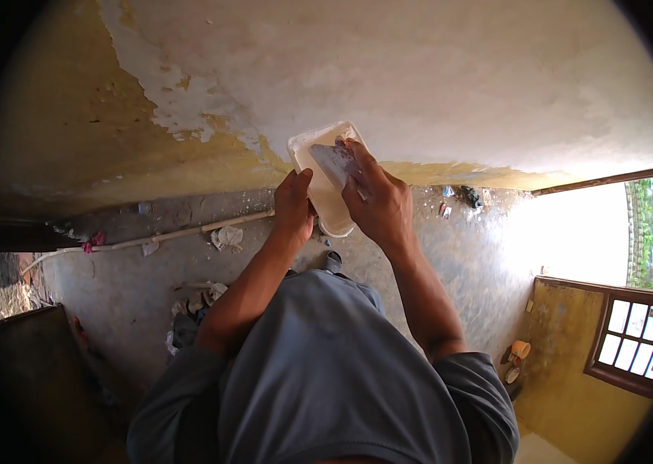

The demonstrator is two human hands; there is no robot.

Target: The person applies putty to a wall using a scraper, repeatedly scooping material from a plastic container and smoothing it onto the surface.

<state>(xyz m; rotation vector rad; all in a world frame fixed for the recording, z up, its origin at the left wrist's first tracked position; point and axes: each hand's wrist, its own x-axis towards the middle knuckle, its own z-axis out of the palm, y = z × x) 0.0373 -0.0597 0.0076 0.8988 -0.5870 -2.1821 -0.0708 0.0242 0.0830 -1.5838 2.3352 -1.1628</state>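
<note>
In front of my chest, close to the wall, my left hand (293, 207) grips a shallow white rectangular tray (329, 207) by its left side, thumb over the rim. The tray is tilted, and its inside is coated with pale material. My right hand (383, 203) is closed on a putty knife (334, 162), whose wide, smeared blade lies over the tray's opening. The knife's handle is mostly hidden by my fingers. Whether the blade touches the tray's inside, I cannot tell.
Ahead is a wall (435, 85) with whitish coating over yellow paint, ragged at left. A long pole (195, 230) and crumpled white cloth (227, 237) lie on the floor. A dark bag (470, 196) sits by the wall. An orange container (520, 349) stands right, near a bright doorway.
</note>
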